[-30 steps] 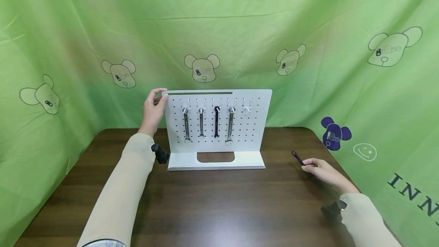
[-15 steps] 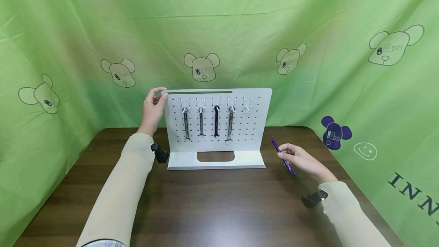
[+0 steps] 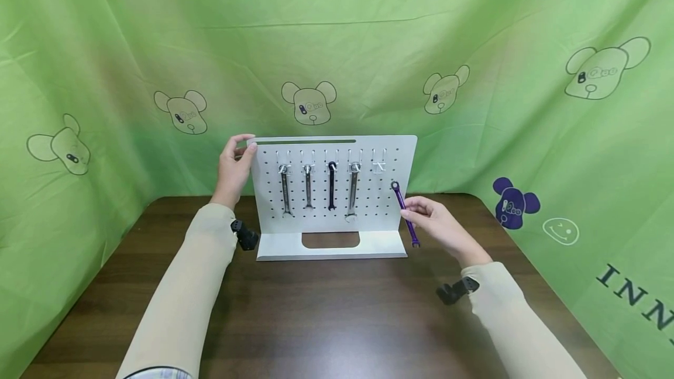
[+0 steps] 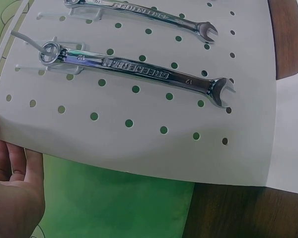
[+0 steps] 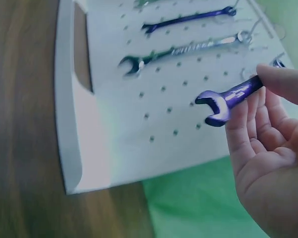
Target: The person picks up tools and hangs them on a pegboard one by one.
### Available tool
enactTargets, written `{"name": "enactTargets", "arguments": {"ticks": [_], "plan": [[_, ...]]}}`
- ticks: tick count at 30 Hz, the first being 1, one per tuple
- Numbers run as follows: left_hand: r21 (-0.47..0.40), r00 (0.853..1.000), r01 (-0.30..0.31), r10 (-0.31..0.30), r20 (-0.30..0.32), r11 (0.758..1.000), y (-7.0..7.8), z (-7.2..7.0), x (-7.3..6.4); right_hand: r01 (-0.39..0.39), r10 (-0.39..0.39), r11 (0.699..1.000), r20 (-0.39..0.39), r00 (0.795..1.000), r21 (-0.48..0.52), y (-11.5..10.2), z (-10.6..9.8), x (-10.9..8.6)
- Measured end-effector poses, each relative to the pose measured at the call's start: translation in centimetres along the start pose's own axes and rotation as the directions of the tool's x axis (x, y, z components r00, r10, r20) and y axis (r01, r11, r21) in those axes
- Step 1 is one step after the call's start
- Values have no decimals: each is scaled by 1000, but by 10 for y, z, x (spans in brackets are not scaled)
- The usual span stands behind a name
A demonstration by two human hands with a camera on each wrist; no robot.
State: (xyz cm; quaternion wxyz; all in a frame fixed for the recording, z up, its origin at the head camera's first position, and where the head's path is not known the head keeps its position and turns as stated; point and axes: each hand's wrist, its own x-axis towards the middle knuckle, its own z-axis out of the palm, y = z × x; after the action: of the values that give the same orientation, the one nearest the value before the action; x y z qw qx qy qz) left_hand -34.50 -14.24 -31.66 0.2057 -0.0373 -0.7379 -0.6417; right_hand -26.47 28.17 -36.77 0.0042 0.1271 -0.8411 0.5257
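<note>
In the head view my left hand [image 3: 234, 171] grips the upper left corner of a white pegboard stand [image 3: 318, 224]. My right hand [image 3: 437, 224] pinches a purple combination wrench [image 3: 398, 195] mid-shank, tilted, its ring end up, in front of the board's right edge. The wrench's open end [image 5: 218, 106] shows in the right wrist view. Silver wrenches [image 3: 353, 192] and a dark purple one [image 3: 332, 189] hang by their ring ends from hooks. The rightmost hook [image 3: 379, 166] bears nothing. In the left wrist view a silver wrench [image 4: 136, 69] marked 12 hangs near my left fingers.
The stand's base, with a cutout in it, rests on a dark brown wooden table [image 3: 326, 309]. A green printed curtain [image 3: 368, 45] surrounds the table's back and sides. Black wrist cameras sit on both wrists.
My right hand has carried the purple wrench left and up from the table's right side to the board's right edge. My left hand has stayed on the corner.
</note>
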Motion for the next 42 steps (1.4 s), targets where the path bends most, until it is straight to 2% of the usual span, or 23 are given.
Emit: {"name": "enactTargets", "arguments": {"ticks": [6,13,15,25,36,42], "plan": [[4,1000,7,-7,1,1000,0,-1,0,2,0,998,-32,999,63,-13,6,8],[-1,1000,12,-12,-2,1000,-1,-1,0,3,4,969,-25,1000,249,-17,13,16],[1,1000,15,-15,-1,1000,-1,-1,0,5,3,963,-28,1000,271,-17,14,17],[7,1000,12,-12,-1,1000,0,0,-1,0,9,948,-29,1000,319,-12,21,25],[9,1000,17,-17,-2,1000,-1,0,0,-1,12,963,-39,999,270,0,30,39],[4,1000,17,-17,-3,1000,-1,0,1,-12,35,956,-74,997,295,5,38,47]]}}
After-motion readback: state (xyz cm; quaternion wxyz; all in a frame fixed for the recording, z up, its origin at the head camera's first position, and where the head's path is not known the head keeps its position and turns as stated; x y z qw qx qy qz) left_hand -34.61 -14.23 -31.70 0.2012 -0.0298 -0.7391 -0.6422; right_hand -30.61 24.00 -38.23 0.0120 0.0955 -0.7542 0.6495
